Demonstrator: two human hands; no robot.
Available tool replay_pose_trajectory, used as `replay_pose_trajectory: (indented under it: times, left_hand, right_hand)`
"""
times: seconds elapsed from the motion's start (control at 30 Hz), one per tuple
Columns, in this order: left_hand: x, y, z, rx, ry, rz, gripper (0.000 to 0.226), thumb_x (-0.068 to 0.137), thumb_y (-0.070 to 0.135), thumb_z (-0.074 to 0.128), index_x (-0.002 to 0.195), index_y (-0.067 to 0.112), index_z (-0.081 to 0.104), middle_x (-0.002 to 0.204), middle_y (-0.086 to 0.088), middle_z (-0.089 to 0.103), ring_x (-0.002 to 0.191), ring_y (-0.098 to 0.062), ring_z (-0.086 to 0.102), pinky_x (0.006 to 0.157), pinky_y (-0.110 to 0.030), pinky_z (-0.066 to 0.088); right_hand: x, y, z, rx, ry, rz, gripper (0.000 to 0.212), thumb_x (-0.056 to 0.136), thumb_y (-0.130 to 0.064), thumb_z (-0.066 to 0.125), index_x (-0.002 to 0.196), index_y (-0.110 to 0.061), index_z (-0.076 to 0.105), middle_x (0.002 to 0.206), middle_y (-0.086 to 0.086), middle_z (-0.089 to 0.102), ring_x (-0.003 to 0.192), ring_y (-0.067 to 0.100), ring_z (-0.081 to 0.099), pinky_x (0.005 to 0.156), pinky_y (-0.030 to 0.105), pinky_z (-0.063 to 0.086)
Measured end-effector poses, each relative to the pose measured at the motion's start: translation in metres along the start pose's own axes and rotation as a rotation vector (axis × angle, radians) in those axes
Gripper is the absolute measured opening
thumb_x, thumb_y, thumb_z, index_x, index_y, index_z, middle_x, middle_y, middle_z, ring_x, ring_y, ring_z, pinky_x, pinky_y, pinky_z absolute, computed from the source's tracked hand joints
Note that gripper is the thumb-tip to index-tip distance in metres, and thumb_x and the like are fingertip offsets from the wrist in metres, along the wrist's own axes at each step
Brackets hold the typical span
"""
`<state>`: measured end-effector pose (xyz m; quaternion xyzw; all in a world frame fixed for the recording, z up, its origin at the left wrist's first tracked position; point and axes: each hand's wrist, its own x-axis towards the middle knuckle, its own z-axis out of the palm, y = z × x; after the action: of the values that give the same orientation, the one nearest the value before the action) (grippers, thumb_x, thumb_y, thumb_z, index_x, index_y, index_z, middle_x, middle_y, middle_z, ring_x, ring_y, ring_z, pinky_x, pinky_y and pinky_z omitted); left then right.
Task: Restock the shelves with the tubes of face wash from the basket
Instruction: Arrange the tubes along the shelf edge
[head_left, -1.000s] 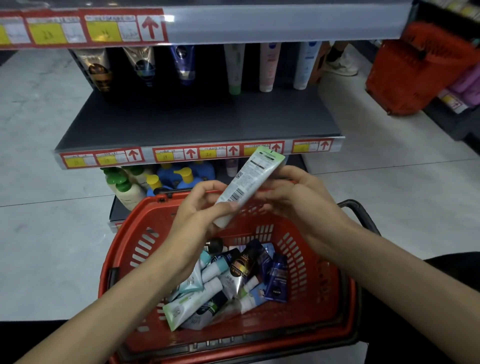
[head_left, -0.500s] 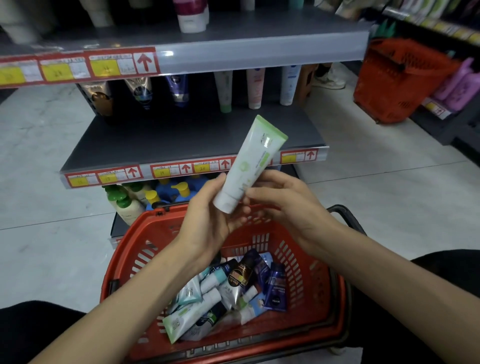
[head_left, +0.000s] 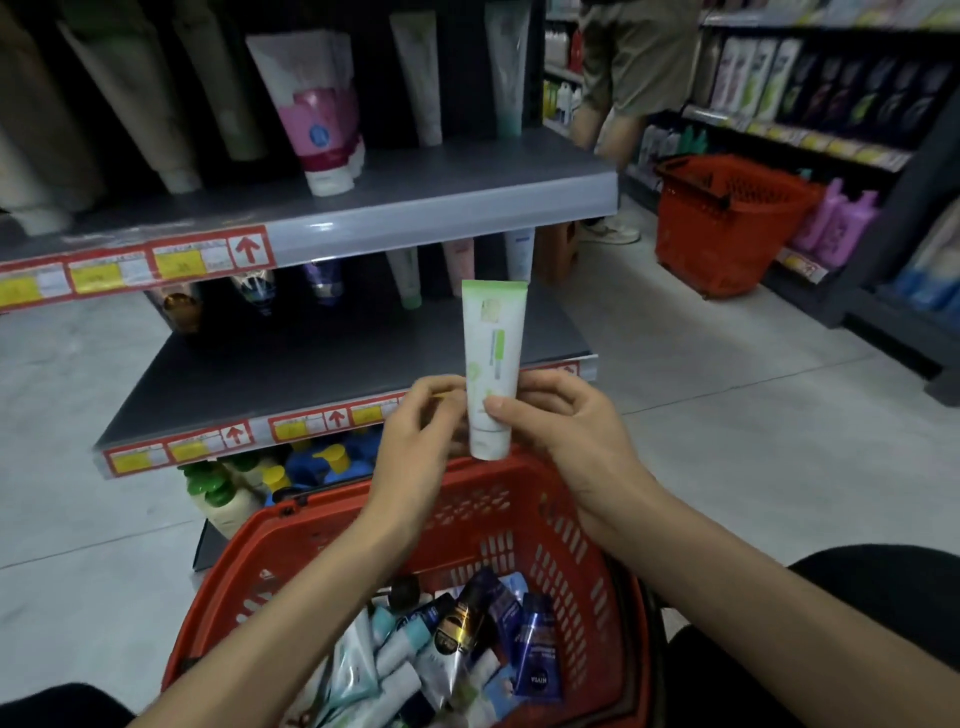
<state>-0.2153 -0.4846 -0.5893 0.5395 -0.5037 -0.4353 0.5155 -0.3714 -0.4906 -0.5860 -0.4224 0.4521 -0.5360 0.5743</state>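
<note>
1. Over the far rim of the red slotted plastic basket (head_left: 322, 514), you hold the white-and-green plastic tube of face wash (head_left: 493, 358) upright, cap down, before the front edge of the middle grey metal shelf (head_left: 311, 374).
2. Your right hand (head_left: 566, 431) grips its lower half, thumb across the front. Your left hand (head_left: 421, 441) curls at its left side; I cannot tell whether it bears on the tube.
3. That grip sits low on a tall tube, so the top could swing and slip as you reach. A drop would likely land among the heap of mixed tubes (head_left: 447, 639) in the basket.
4. Reaching deep, your wrist may catch the front edge of the upper grey shelf (head_left: 415, 208), which overhangs the middle one.
5. The standing row of tubes (head_left: 410, 280) along the middle shelf's back edge could topple if nudged. Their labels are too blurred to match.
6. Elsewhere:
   - A pink-and-white tube (head_left: 324, 119) stands on the upper shelf.
   - Green- and yellow-capped bottles (head_left: 218, 493) sit below the middle shelf.
   - A second red basket (head_left: 727, 223) stands on the floor to your right, near a standing person (head_left: 634, 67), well apart from your reach.
</note>
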Motion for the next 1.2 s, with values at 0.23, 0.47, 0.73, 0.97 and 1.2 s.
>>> replay_pose_trajectory:
  times: [0.23,0.47,0.73,0.97,1.2]
  left_hand:
    - [0.028,0.075,0.007,0.128,-0.040,0.279,0.015,0.108,0.022,0.060,0.111,0.019,0.074,0.098,-0.004,0.079,0.088,-0.032,0.076,0.069,-0.054,0.062]
    - [0.086,0.152,0.004,0.231,0.018,0.407,0.016,0.105,0.023,0.061,0.112,0.022,0.075,0.102,0.006,0.080,0.094,-0.014,0.075,0.082,-0.041,0.063]
    - [0.202,0.181,0.006,0.284,0.102,0.195,0.036,0.087,0.029,0.061,0.119,0.025,0.076,0.096,0.001,0.081,0.094,-0.023,0.076,0.092,-0.052,0.062]
    - [0.308,0.160,0.021,0.343,0.254,0.061,0.039,0.088,0.006,0.065,0.127,0.010,0.067,0.112,-0.015,0.074,0.100,-0.033,0.071,0.081,-0.037,0.061]
    - [0.361,0.168,0.029,0.289,0.350,0.054,0.038,0.100,0.012,0.053,0.137,0.008,0.060,0.129,-0.018,0.067,0.118,-0.040,0.065,0.101,-0.049,0.057]
  right_hand:
    - [0.026,-0.068,0.001,-0.051,0.046,-0.279,0.033,0.077,-0.010,0.090,0.103,-0.006,0.071,0.099,0.009,0.079,0.093,0.022,0.078,0.080,0.038,0.063]
    - [0.073,-0.150,0.022,-0.178,0.026,-0.498,0.035,0.074,-0.015,0.093,0.101,-0.009,0.071,0.097,0.003,0.079,0.088,0.010,0.076,0.074,0.022,0.060]
    - [0.196,-0.178,0.056,-0.347,0.113,-0.486,0.038,0.070,-0.028,0.096,0.097,-0.018,0.073,0.092,-0.002,0.078,0.089,0.011,0.075,0.087,0.037,0.063]
    - [0.303,-0.174,0.083,-0.479,0.159,-0.436,0.031,0.071,-0.024,0.094,0.086,-0.028,0.067,0.097,0.002,0.078,0.093,0.019,0.074,0.088,0.042,0.062]
    - [0.363,-0.180,0.100,-0.666,0.249,-0.497,0.010,0.086,-0.023,0.076,0.095,-0.018,0.077,0.097,0.002,0.077,0.096,0.020,0.071,0.082,0.031,0.055]
